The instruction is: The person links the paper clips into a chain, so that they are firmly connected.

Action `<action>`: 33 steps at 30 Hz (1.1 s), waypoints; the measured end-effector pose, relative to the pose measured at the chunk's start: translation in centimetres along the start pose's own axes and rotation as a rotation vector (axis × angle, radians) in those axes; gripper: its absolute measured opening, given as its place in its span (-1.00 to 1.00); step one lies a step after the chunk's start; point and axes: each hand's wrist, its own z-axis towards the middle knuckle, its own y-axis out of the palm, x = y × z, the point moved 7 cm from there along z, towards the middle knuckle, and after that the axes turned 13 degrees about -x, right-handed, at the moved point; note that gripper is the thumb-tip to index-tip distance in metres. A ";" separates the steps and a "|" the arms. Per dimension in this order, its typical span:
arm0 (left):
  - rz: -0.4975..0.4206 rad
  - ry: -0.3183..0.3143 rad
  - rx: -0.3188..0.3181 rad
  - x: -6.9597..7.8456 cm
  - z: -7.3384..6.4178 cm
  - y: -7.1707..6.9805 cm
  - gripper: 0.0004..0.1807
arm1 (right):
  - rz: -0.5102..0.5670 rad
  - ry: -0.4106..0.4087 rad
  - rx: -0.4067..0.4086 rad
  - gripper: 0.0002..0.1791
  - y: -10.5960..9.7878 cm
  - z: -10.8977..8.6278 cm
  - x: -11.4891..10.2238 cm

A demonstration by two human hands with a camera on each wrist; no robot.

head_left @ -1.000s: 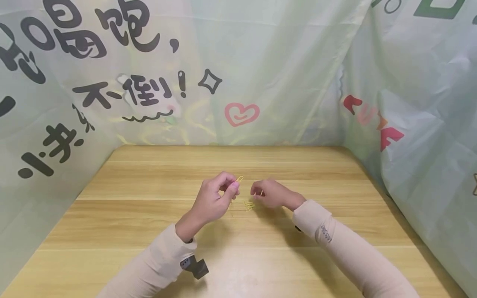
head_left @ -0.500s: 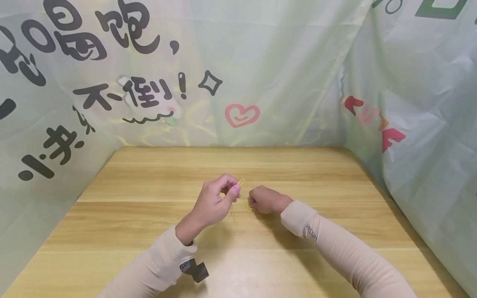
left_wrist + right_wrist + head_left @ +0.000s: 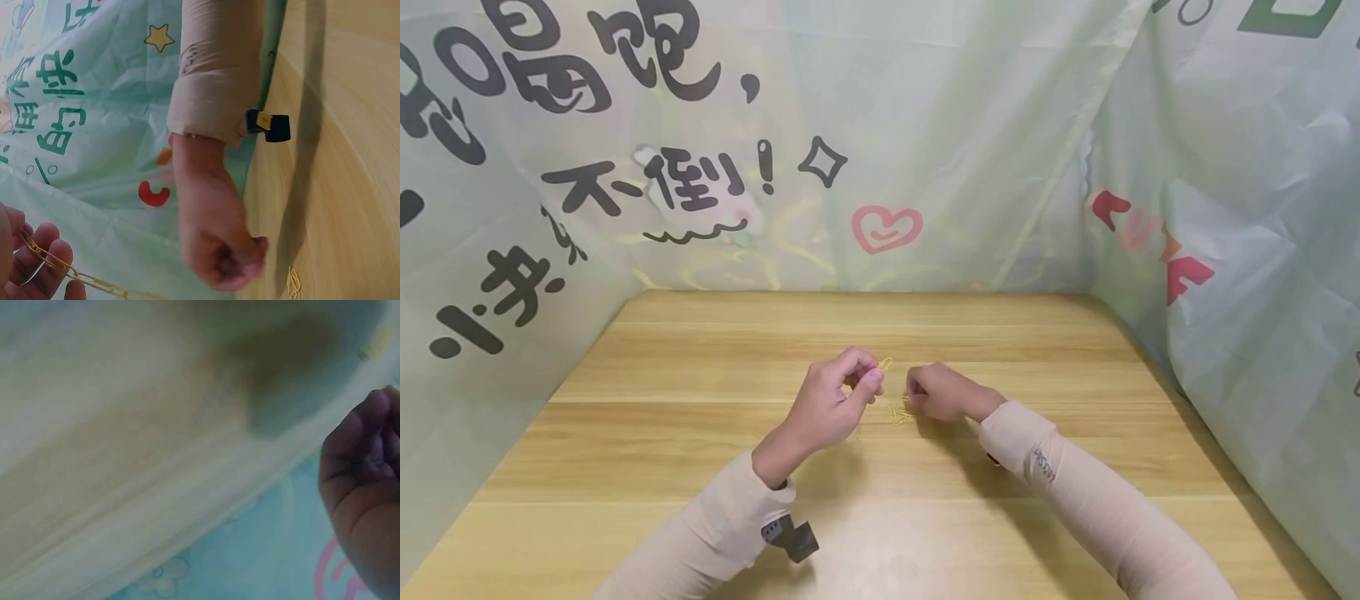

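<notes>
Head view: the left hand (image 3: pixel 831 404) is raised a little above the counter (image 3: pixel 647 433), its fingers (image 3: pixel 859 367) curled and pinching the top of a chain of yellow paper clips (image 3: pixel 884 364); the top clip pokes out at about 1 o'clock from the fingertips, its long axis tilted up and to the right. The right hand (image 3: pixel 942 392) sits just beside it at 3 o'clock, low over the counter, fingers curled in. Between and slightly below the two hands, at about 5 o'clock from the left fingertips, lies a small heap of loose clips (image 3: pixel 900 413). The right hand is the nearer of the two to that heap, almost touching it. Whether it grips a clip cannot be told here.

Left wrist view: the chain of yellow paper clips (image 3: pixel 75 275) runs from the left hand's fingers (image 3: pixel 37 262) toward 4 o'clock, link after link, and is cut off by the bottom edge. The right hand (image 3: pixel 219 250) is balled into a fist over the counter (image 3: pixel 350 187), with a few loose clips (image 3: pixel 292 282) just at its 4 o'clock. Nothing shows inside the fist.

Right wrist view: badly blurred. Only the right hand's curled fingers (image 3: pixel 362 456) show at the right edge against counter edge and curtain; no clip can be made out.
</notes>
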 end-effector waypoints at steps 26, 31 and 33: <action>0.028 0.031 0.016 0.1 0.0 -0.3 -0.92 | 0.631 -0.370 0.262 -0.82 -7.4 -6.4 -7.1; 0.012 0.024 0.015 0.0 0.0 -0.3 -0.92 | 0.738 -0.378 0.256 -0.85 -7.3 -6.5 -7.3; 0.007 0.024 0.016 0.0 0.0 -0.2 -0.92 | 0.717 -0.383 0.272 -0.88 -7.4 -6.6 -7.4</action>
